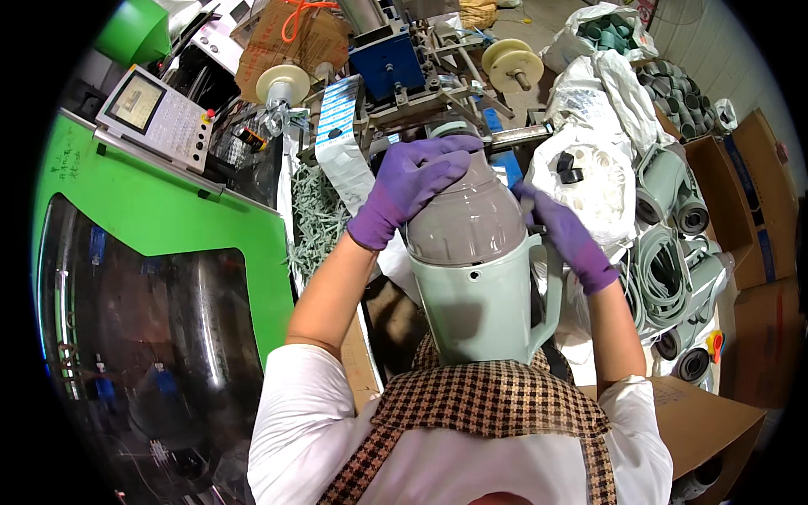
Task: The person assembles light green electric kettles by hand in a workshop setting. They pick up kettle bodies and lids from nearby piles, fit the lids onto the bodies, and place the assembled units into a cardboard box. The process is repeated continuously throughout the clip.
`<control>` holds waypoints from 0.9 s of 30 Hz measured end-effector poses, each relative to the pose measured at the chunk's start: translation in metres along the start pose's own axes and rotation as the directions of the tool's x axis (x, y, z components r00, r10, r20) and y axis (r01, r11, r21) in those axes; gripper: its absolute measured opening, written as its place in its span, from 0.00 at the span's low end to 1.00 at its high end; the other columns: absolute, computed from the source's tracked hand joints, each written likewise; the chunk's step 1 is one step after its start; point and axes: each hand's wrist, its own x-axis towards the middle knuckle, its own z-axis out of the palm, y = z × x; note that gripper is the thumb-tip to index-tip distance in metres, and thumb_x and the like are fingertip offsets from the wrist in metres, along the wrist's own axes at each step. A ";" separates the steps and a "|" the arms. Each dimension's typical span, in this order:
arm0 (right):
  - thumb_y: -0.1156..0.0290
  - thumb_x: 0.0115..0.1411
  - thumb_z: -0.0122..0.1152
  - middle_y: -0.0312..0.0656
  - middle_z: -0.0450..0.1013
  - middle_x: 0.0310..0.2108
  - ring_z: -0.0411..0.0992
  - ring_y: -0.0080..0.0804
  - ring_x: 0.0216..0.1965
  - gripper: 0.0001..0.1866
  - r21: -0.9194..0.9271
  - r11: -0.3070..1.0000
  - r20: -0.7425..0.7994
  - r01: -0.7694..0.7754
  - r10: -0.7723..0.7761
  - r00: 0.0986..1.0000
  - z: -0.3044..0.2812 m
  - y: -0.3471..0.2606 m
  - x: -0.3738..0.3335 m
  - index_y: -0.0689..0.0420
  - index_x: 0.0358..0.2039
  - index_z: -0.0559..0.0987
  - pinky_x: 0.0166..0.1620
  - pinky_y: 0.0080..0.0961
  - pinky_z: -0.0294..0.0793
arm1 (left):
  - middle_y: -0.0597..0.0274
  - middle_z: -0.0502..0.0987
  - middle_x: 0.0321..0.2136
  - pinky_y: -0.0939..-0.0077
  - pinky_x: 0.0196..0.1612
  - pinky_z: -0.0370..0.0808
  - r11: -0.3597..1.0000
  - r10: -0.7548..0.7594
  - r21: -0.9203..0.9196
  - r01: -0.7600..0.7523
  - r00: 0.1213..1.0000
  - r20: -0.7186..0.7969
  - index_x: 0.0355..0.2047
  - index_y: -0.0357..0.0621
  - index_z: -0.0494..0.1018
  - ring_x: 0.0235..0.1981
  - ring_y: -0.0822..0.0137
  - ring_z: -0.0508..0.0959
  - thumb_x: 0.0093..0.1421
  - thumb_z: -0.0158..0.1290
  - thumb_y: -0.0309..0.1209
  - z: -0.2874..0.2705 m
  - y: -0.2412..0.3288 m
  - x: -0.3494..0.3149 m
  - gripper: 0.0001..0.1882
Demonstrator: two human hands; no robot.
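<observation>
A large thermos jug (471, 295) with a pale green body, a side handle and a glossy grey shoulder stands against my checked apron, its neck pointing away from me. My left hand (412, 185), in a purple glove, is wrapped over the narrow grey neck from the left. On the other side, my gloved right hand (566, 231) is beside the grey shoulder, above the handle (551, 295). Its fingertips are dark and partly hidden, so their grip does not show. Just beyond the neck is a metal bench device with a blue block (387, 67).
At left stands a green machine (160, 194) with a control panel (151, 118). Thin grey-green plastic pieces (316, 219) are piled beside the bench. To the right lie a white bag of white parts (589, 189), coiled green strips (661, 273), more jug bodies (665, 181) and cardboard boxes (703, 421).
</observation>
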 end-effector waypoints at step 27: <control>0.38 0.70 0.38 0.39 0.69 0.58 0.68 0.24 0.56 0.36 0.682 0.726 0.342 -0.082 -0.218 0.914 0.165 -0.046 0.127 0.56 0.64 0.65 0.62 0.25 0.66 | 0.50 0.78 0.51 0.66 0.62 0.66 0.989 0.095 -0.114 -0.095 0.995 -0.008 0.45 0.35 0.79 0.52 0.64 0.76 0.64 0.49 0.42 -0.131 -0.037 -0.062 0.22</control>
